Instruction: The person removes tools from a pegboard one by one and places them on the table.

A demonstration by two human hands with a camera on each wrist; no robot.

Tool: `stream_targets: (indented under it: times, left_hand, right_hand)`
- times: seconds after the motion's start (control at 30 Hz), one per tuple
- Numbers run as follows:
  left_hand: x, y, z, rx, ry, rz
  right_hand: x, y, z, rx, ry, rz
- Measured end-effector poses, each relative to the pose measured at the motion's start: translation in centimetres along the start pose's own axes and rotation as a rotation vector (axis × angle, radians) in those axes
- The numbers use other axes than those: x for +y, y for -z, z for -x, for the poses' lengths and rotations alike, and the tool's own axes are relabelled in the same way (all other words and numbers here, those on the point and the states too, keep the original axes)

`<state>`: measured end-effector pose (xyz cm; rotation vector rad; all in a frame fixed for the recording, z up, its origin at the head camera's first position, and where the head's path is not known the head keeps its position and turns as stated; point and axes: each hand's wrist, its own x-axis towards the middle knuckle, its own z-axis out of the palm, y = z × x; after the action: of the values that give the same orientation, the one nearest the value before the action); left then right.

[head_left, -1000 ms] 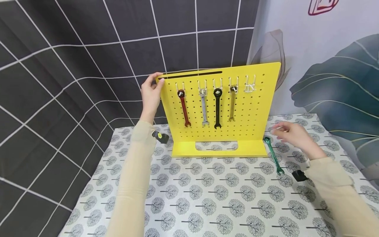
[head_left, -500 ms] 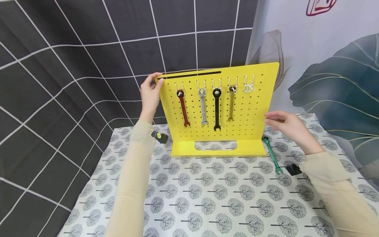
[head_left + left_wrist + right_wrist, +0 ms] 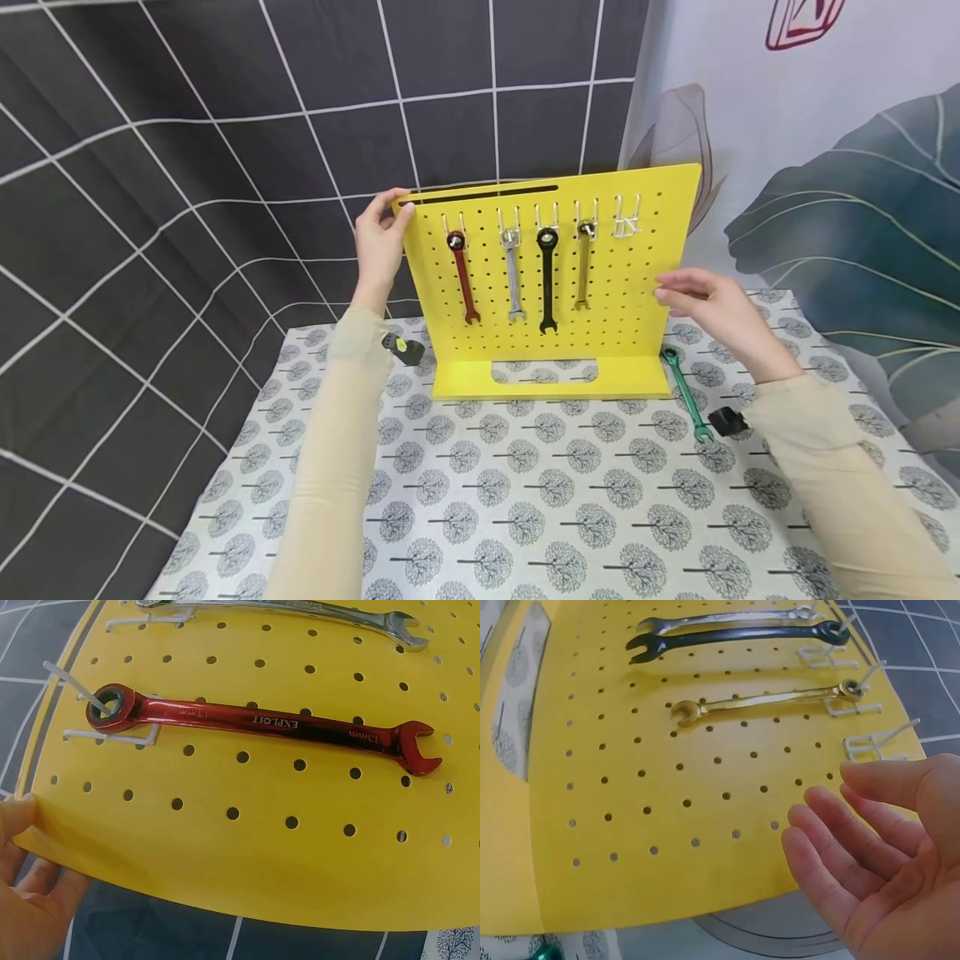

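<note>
A yellow pegboard (image 3: 633, 300) stands on the table. My left hand (image 3: 380, 254) grips its top left corner, thumb in front and fingers behind. From white hooks on the board hang a red wrench (image 3: 255, 720), a silver wrench (image 3: 513, 279), a black wrench (image 3: 547, 287) and a gold wrench (image 3: 765, 698). The hook (image 3: 627, 223) at the far right bears nothing. My right hand (image 3: 716, 312) is in front of the board's right edge, fingers loosely bent and holding nothing. Below it, a green wrench (image 3: 687, 398) lies on the table beside the board's foot.
A white cloth (image 3: 525, 500) with a tree print covers the table. Dark fabric (image 3: 322, 142) with white grid lines hangs behind and to the left. A pale backdrop (image 3: 750, 167) with a large leaf pattern rises at the right.
My right hand has moved left and up, from above the green wrench to the board's right edge. My left hand keeps its grip on the corner; the wrenches stay in place.
</note>
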<state>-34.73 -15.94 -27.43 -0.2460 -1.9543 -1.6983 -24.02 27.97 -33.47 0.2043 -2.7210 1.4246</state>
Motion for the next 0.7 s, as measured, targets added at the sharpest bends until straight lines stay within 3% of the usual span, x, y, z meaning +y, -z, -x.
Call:
stream_targets:
  times: [0.27, 0.7]
  left_hand:
    - [0.0, -0.1, 0.1, 0.006, -0.004, -0.003]
    - [0.3, -0.1, 0.3, 0.004, -0.009, -0.032]
  right_hand:
    - [-0.1, -1.0, -0.9, 0.022, 0.04, -0.099]
    - [-1.0, -2.7, -2.6, 0.003, 0.076, -0.169]
